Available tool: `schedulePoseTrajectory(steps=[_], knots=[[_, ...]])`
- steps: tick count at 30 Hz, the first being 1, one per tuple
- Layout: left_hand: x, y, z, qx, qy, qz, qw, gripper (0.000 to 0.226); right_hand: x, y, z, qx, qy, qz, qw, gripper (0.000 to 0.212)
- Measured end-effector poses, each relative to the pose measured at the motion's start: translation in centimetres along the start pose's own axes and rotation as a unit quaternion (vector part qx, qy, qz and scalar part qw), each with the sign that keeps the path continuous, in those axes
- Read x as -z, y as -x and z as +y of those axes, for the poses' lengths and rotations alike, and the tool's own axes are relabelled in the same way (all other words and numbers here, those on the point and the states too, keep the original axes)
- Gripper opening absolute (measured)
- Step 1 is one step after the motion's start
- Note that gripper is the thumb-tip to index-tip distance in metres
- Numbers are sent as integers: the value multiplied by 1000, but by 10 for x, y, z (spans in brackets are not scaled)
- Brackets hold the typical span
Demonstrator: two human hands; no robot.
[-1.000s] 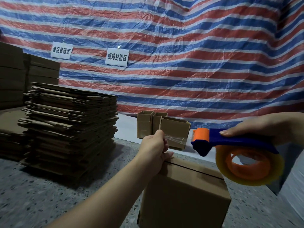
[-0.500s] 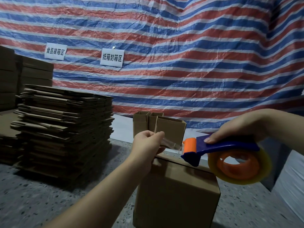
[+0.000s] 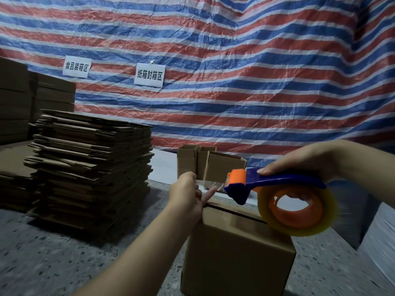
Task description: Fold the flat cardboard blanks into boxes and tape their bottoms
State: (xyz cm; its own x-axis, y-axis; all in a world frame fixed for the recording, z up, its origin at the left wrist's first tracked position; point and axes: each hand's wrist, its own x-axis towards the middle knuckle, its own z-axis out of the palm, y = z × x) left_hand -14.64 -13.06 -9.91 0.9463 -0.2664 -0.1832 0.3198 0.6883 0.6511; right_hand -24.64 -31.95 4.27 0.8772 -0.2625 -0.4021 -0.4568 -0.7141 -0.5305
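Observation:
A folded cardboard box (image 3: 235, 257) stands on the floor in front of me, closed flaps up, with a dark seam across its top. My right hand (image 3: 303, 165) grips a blue and orange tape dispenser (image 3: 275, 184) holding a roll of clear tape (image 3: 299, 210), just above the box's far right edge. My left hand (image 3: 188, 195) pinches the free end of the tape strip (image 3: 210, 184) above the box's far left corner, one finger pointing toward the seam. The strip stretches between hand and dispenser.
A tall stack of flat cardboard blanks (image 3: 89, 167) stands at the left. Three open folded boxes (image 3: 205, 163) stand behind by the striped tarp wall (image 3: 235, 82). More brown cartons (image 3: 25, 103) are piled far left. A white stack (image 3: 380, 242) rises at the right edge.
The dispenser and my right hand have drawn closer to my left hand and lower toward the box top. My left hand still pinches the tape end.

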Motion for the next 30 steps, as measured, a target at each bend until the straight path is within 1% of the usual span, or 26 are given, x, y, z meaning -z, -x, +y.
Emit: schedulePoseTrajectory(steps=[1, 2, 4, 5, 7, 9, 12, 15, 18, 21, 23, 27, 30], knots=[[5, 0, 3, -2, -19, -10, 1000, 14, -2, 1, -3, -7, 10, -5, 1000, 71], [10, -4, 6, -16, -67, -10, 998, 18, -3, 1, -6, -8, 19, -4, 1000, 72], [20, -9, 14, -68, -204, -3, 977, 19, -5, 1, -10, -8, 34, 1, 999, 73], [26, -12, 18, -94, -254, -7, 963, 17, -6, 1, -13, -11, 42, -2, 999, 74], [38, -17, 21, -119, -318, -26, 940, 17, -9, -1, -19, -18, 64, -13, 998, 75], [48, -18, 17, -105, -353, -26, 929, 19, -12, -2, -25, -24, 86, -20, 996, 73], [57, -20, 6, -76, -381, -17, 921, 22, -15, -3, -31, -32, 103, -22, 994, 72], [61, -21, 2, -56, -374, -27, 925, 30, -15, -3, -31, -38, 100, -19, 994, 73], [63, -18, 3, -36, -374, -43, 926, 52, -15, -3, -31, -44, 99, -14, 994, 72], [62, -12, 4, -20, -412, -50, 910, 65, -15, -3, -31, -46, 100, -5, 994, 71], [62, -11, 3, -9, -429, -50, 902, 69, -16, -3, -31, -48, 104, -3, 993, 71], [63, -13, 1, 23, -422, -54, 905, 75, -19, -4, -35, -48, 116, -9, 992, 67], [63, -15, -2, 43, -415, -51, 907, 70, -21, -4, -38, -51, 124, -9, 991, 64]])
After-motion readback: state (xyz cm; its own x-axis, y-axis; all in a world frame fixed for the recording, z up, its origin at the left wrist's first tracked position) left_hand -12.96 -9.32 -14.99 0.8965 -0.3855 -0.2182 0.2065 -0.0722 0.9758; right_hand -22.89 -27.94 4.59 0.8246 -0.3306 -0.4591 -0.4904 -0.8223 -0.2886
